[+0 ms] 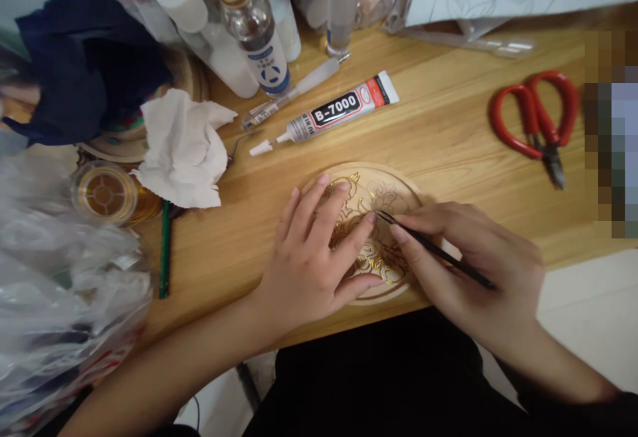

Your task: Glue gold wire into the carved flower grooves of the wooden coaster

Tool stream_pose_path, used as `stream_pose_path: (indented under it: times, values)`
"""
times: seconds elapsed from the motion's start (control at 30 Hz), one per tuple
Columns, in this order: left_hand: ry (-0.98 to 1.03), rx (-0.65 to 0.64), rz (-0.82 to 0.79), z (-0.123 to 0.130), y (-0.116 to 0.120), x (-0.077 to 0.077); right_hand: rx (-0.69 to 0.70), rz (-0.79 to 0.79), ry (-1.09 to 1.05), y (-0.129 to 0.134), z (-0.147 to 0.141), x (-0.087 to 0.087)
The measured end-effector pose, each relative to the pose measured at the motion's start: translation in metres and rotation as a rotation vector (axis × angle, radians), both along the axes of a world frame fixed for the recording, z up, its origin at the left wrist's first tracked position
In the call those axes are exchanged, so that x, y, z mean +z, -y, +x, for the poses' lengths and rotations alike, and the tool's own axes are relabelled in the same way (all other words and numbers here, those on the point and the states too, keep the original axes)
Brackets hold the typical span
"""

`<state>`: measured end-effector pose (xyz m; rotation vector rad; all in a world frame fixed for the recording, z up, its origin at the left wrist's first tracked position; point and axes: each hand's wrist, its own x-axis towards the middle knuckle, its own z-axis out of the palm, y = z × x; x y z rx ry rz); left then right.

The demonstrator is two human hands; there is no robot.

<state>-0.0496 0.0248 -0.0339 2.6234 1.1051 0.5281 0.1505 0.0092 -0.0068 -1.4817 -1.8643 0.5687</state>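
Note:
A round wooden disc [393, 179] lies near the table's front edge, bearing a drawn flower pattern partly outlined in gold wire [383, 271]. My left hand [306, 261] rests over the disc's left half with its fingers spread, hiding part of the pattern. Between the thumb and fingers of my right hand [481, 261] are slim black tweezers [438, 248]. Their tips meet the disc close to my left index fingertip, beside an unwired drawn flower. Whether the tips grip a piece of wire is too small to tell.
Behind the disc lie a B-7000 glue tube [343, 108] and a pen [299, 91]. Red-handled cutters [541, 118] are at right. Leftward are crumpled tissue [184, 148], a wire spool [104, 192], a green pencil [165, 251] and plastic bags [64, 291]. Bottles [259, 45] stand at the back.

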Motion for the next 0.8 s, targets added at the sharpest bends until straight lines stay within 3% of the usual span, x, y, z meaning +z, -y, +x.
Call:
stream_pose_path:
  times: [0.8]
  values:
    - [0.018,-0.010,-0.010,-0.0027,-0.0007,-0.0022,-0.051,-0.029,-0.073,0.0011,0.0036,0.0013]
